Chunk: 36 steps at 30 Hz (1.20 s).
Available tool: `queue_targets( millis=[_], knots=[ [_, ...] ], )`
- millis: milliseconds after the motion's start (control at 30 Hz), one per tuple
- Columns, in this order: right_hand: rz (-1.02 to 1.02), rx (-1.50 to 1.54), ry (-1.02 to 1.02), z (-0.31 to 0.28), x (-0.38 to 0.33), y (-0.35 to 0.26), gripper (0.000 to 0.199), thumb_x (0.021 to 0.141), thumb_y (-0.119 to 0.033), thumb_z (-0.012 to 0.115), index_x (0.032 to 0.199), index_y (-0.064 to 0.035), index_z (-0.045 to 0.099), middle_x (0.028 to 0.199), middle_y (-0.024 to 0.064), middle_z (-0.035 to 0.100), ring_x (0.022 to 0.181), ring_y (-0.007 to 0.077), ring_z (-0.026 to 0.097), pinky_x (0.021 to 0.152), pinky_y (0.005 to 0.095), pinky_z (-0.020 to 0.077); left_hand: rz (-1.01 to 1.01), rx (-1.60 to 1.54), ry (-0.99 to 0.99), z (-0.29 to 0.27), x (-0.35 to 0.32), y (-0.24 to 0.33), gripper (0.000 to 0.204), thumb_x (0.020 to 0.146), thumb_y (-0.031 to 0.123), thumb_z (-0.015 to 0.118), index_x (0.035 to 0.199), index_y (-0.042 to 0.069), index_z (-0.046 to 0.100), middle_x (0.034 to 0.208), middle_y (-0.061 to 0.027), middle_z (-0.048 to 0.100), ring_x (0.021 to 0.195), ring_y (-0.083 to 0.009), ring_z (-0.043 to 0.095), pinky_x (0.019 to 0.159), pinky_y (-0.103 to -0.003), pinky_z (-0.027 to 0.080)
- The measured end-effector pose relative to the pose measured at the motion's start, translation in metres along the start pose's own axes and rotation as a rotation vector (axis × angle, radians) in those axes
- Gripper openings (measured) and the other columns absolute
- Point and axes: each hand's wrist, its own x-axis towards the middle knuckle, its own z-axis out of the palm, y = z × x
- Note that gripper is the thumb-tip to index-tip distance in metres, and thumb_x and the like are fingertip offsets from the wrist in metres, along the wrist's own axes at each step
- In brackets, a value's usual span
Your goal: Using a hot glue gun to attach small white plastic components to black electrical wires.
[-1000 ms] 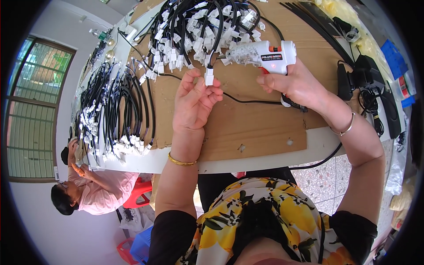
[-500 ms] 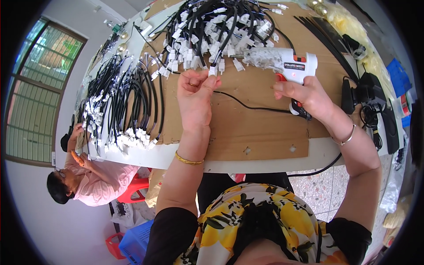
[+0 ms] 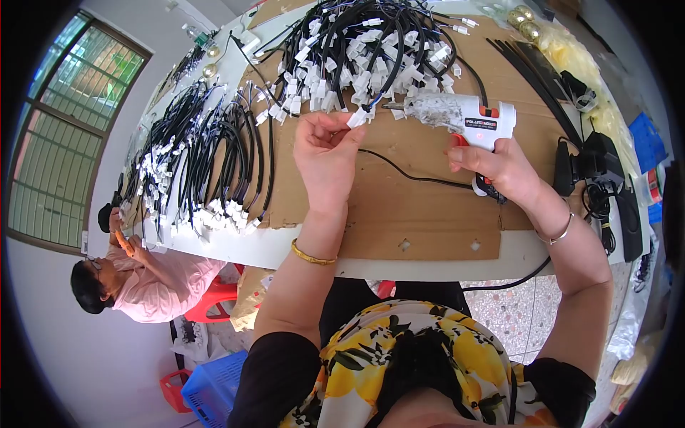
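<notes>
My left hand [image 3: 330,160] pinches a small white plastic connector [image 3: 357,118] on the end of a black-sleeved cable, at the near edge of a big heap of cables. My right hand [image 3: 499,167] is wrapped round the handle of a white glue gun [image 3: 492,123], a finger at its red trigger. The gun's smeared grey barrel points left, its nozzle [image 3: 391,105] a short way right of the connector and apart from it. From the handle a black power cord [image 3: 421,174] crosses the cardboard. White connectors of the heaped cables [image 3: 357,57] lie just beyond both hands.
Sorted black cables [image 3: 214,157] with white ends lie at the left on the cardboard-covered table [image 3: 421,235]. Black adapters [image 3: 599,157] and long black strips [image 3: 535,85] are at the right. A co-worker in pink [image 3: 153,285] sits at the left, holding something orange.
My left hand has moved slightly right with the connector, which is now tilted. The glue gun has stayed nearly in place in my right hand; the view has shifted a little.
</notes>
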Motion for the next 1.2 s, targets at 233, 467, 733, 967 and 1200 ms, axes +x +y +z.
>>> queue_targets(
  millis=[233, 467, 733, 967, 1200],
  knots=[
    [0.047, 0.009, 0.013, -0.0007, 0.0029, 0.0026, 0.019, 0.072, -0.004, 0.06, 0.089, -0.0015, 0.051, 0.075, 0.0034, 0.054, 0.069, 0.0125, 0.053, 0.065, 0.0267, 0.0451, 0.044, 0.091, -0.036, 0.0038, -0.0027, 0.0058, 0.031, 0.066, -0.015, 0.061, 0.084, 0.002, 0.042, 0.088, -0.0102, 0.057, 0.074, -0.0108, 0.056, 0.064, -0.021, 0.047],
    [0.056, -0.027, 0.024, 0.0031, 0.003, 0.0033, 0.021, 0.072, -0.002, 0.061, 0.09, -0.0014, 0.05, 0.076, 0.002, 0.054, 0.07, 0.0097, 0.052, 0.064, 0.0245, 0.0449, 0.061, 0.111, -0.068, 0.006, -0.0051, 0.0055, 0.029, 0.066, -0.014, 0.061, 0.082, 0.002, 0.043, 0.087, -0.0094, 0.057, 0.075, -0.0111, 0.056, 0.067, -0.022, 0.047],
    [0.055, -0.078, 0.026, 0.0051, 0.002, 0.0017, 0.019, 0.072, -0.003, 0.061, 0.087, -0.0024, 0.049, 0.076, 0.0012, 0.053, 0.07, 0.0078, 0.051, 0.063, 0.0224, 0.0438, 0.08, 0.156, -0.089, 0.0069, -0.0069, 0.0044, 0.029, 0.065, -0.014, 0.061, 0.082, 0.003, 0.044, 0.085, -0.0087, 0.056, 0.076, -0.0116, 0.056, 0.068, -0.023, 0.047],
    [0.055, -0.168, -0.003, 0.0025, 0.0026, 0.0023, 0.018, 0.072, -0.003, 0.06, 0.086, -0.0028, 0.048, 0.077, 0.0008, 0.053, 0.07, 0.0074, 0.051, 0.062, 0.0224, 0.0435, 0.094, 0.182, -0.096, 0.0074, -0.0066, 0.0031, 0.029, 0.065, -0.014, 0.061, 0.082, 0.003, 0.044, 0.085, -0.0091, 0.057, 0.075, -0.0114, 0.056, 0.068, -0.023, 0.047],
    [0.058, -0.015, 0.034, 0.0028, 0.002, 0.0017, 0.022, 0.071, -0.004, 0.059, 0.091, -0.0024, 0.049, 0.076, 0.0019, 0.053, 0.071, 0.0099, 0.053, 0.064, 0.0241, 0.0444, -0.033, 0.106, -0.021, 0.0031, -0.0012, -0.0015, 0.025, 0.069, -0.011, 0.06, 0.083, 0.002, 0.044, 0.083, -0.0093, 0.058, 0.071, -0.0116, 0.056, 0.063, -0.023, 0.047]
  ],
)
